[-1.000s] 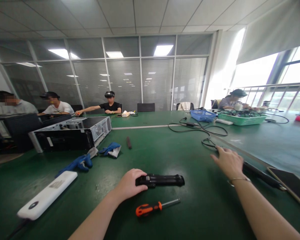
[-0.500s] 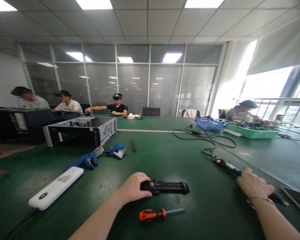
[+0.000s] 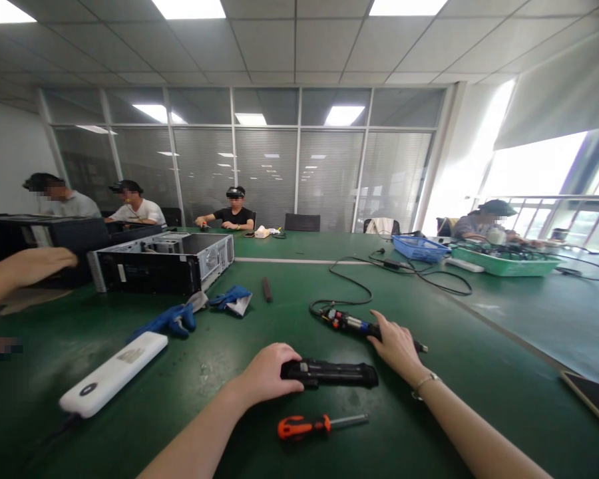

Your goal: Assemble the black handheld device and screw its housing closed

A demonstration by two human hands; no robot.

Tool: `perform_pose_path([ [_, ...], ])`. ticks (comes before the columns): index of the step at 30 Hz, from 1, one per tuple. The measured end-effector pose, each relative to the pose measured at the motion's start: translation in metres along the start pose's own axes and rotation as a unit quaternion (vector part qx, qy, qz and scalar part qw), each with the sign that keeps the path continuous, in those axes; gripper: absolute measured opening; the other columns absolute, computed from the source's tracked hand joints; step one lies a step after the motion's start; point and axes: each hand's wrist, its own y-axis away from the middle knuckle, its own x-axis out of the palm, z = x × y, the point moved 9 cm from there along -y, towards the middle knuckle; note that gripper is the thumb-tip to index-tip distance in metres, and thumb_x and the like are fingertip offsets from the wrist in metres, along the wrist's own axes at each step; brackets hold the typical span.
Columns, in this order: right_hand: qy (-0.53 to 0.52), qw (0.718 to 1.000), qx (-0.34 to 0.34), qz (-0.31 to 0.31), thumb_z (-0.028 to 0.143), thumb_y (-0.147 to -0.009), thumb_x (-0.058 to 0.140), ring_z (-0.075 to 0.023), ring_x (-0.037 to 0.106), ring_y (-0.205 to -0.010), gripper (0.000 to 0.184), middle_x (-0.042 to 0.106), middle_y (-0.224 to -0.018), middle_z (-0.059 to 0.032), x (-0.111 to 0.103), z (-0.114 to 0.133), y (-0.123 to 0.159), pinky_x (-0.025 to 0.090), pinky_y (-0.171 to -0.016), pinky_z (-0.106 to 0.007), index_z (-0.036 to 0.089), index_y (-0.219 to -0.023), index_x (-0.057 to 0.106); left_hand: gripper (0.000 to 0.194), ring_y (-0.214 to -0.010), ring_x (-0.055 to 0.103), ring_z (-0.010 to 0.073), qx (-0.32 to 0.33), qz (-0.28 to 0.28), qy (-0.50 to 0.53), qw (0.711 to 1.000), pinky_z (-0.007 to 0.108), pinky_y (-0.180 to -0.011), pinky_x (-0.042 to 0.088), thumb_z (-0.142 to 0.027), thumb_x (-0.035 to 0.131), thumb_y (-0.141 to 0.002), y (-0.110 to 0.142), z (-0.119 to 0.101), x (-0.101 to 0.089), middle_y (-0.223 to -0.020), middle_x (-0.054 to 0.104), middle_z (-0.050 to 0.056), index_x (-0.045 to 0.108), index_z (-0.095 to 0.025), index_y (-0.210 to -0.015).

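Observation:
My left hand [image 3: 269,372] is closed around the left end of a long black plastic casing [image 3: 337,374], lying on the green table. Below it rests a screwdriver [image 3: 324,424] with an orange and black handle, its shaft pointing right. Over to the right, my right hand [image 3: 394,342] has its thumb and fingers about the dark body of a corded electric screwdriver [image 3: 357,324]. Its inner parts and coloured wires show at the cable end, and its metal tip points right. The palm and some fingertips are hidden from view.
A white power strip [image 3: 114,372], blue gloves [image 3: 172,320] and an open computer case [image 3: 150,269] lie on the left. Another person's arm [image 3: 27,269] reaches in there. Blue [image 3: 419,248] and green baskets [image 3: 504,263] stand at the back right, near a cable.
My right hand has brought the electric screwdriver leftwards, near the casing, dragging its cable along. My left hand has stayed put. Another person's arm has come in at the left.

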Motion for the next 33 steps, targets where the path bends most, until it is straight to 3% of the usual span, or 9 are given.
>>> perform_pose_path([
  [5,-0.080,0.992,-0.081,0.046,0.031,-0.082,0.059,-0.0249,0.059,-0.103,0.063,0.066,-0.108,-0.0070,0.007,0.056,0.004,0.037,-0.093,-0.036,0.023,-0.141,0.037,0.047,-0.101,0.061,0.0261,0.006,-0.003,-0.017,1.000,0.035,-0.090,0.047,-0.042,0.076,-0.071,0.000,-0.002,-0.001,-0.110,0.068,0.008,0.068,-0.021,-0.112],
  [9,-0.124,0.983,-0.113,0.071,0.028,-0.078,0.063,-0.0236,0.059,-0.102,0.067,0.066,-0.108,-0.0059,0.006,0.077,0.010,0.038,-0.094,-0.035,0.023,-0.141,0.039,0.047,-0.101,0.062,0.0269,0.010,-0.008,-0.029,0.999,0.036,-0.091,0.047,-0.042,0.077,-0.070,0.000,-0.005,-0.003,-0.109,0.069,0.008,0.069,-0.020,-0.111],
  [19,-0.176,0.971,-0.136,0.086,0.026,-0.078,0.063,-0.0245,0.060,-0.097,0.059,0.068,-0.105,-0.0053,-0.006,0.090,0.020,0.042,-0.089,-0.037,0.025,-0.134,0.048,0.049,-0.102,0.062,0.0269,0.023,-0.006,-0.034,0.999,0.035,-0.091,0.047,-0.041,0.079,-0.068,-0.001,-0.010,-0.003,-0.109,0.070,0.009,0.070,-0.018,-0.111],
  [26,-0.198,0.963,-0.169,0.065,0.029,-0.081,0.063,-0.0246,0.060,-0.101,0.055,0.067,-0.109,-0.0074,-0.017,0.100,0.029,0.041,-0.097,-0.041,0.023,-0.134,0.049,0.048,-0.099,0.063,0.0262,0.045,-0.015,-0.034,0.998,0.036,-0.090,0.048,-0.038,0.080,-0.067,-0.001,-0.011,-0.001,-0.107,0.071,0.008,0.070,-0.018,-0.110],
  [30,-0.213,0.961,-0.172,0.034,0.032,-0.088,0.056,-0.0249,0.055,-0.113,0.043,0.062,-0.121,-0.0092,-0.027,0.098,0.031,0.040,-0.101,-0.041,0.022,-0.129,0.053,0.048,-0.098,0.062,0.0256,0.079,-0.040,-0.037,0.995,0.036,-0.089,0.050,-0.033,0.082,-0.066,0.001,-0.018,-0.007,-0.106,0.070,0.008,0.069,-0.018,-0.109],
  [33,-0.243,0.955,-0.170,0.004,0.038,-0.091,0.052,-0.0242,0.058,-0.109,0.034,0.063,-0.116,-0.0090,-0.040,0.095,0.031,0.045,-0.096,-0.040,0.022,-0.119,0.060,0.049,-0.103,0.059,0.0250,0.129,-0.081,-0.048,0.987,0.037,-0.092,0.049,-0.025,0.081,-0.066,0.005,-0.032,-0.016,-0.111,0.068,0.008,0.066,-0.018,-0.113],
])
